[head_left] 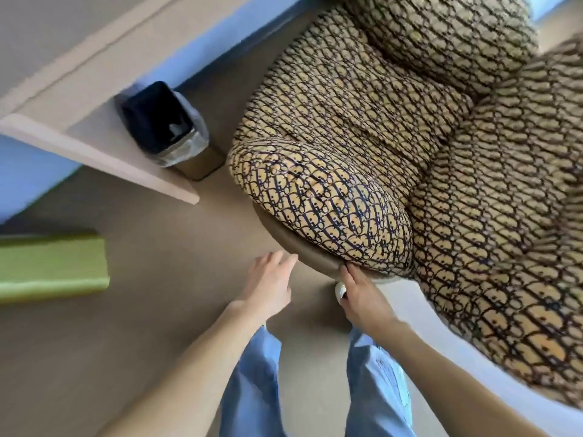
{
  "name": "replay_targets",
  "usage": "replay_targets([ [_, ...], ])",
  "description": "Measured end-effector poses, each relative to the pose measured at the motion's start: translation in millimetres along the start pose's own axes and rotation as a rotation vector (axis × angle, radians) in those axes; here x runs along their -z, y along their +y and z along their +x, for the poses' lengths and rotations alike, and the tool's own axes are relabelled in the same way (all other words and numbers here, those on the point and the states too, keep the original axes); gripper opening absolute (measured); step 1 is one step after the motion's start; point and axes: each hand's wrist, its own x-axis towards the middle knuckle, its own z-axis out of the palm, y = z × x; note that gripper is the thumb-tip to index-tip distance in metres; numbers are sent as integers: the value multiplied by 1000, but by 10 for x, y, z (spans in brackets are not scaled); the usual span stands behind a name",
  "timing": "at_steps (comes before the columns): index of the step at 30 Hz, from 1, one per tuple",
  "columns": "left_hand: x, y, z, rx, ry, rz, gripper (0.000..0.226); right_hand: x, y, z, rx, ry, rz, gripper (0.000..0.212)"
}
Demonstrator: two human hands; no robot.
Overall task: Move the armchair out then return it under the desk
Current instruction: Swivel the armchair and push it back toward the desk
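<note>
The armchair [394,146] is a rounded, padded seat covered in tan fabric with a dark repeating print, on a smooth brown base rim [284,238]. It fills the upper right, out on the floor beside the pale wooden desk [104,159] at the upper left. My right hand [362,298] reaches forward, and its fingers hold the base rim just below the near cushion. To the left of it, my left hand [271,279] is spread flat with fingers apart, its fingertips just short of the same rim.
A black-lined waste bin [164,121] stands between the desk and the armchair. A green block [50,266] lies on the brown floor at the left. My legs in blue jeans [252,389] and a white shoe tip [340,290] are below the hands.
</note>
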Motion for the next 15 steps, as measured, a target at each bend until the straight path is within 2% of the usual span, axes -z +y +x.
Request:
replay_targets([
  [2,-19,-134,141,-107,45,37,73,-69,-73,29,-33,41,34,74],
  [5,20,-303,454,-242,101,162,80,-189,-247,153,-138,175,103,56],
  [7,48,-394,647,-267,72,258,83,-294,-375,292,-247,275,180,49],
  [9,3,-457,798,-252,46,341,88,-425,-497,431,-334,382,239,52],
  [12,-58,-474,963,-252,79,464,92,-568,-573,621,-392,455,117,63],
  [15,-80,-439,1112,-274,122,515,90,-548,-510,828,-437,428,46,44],
])
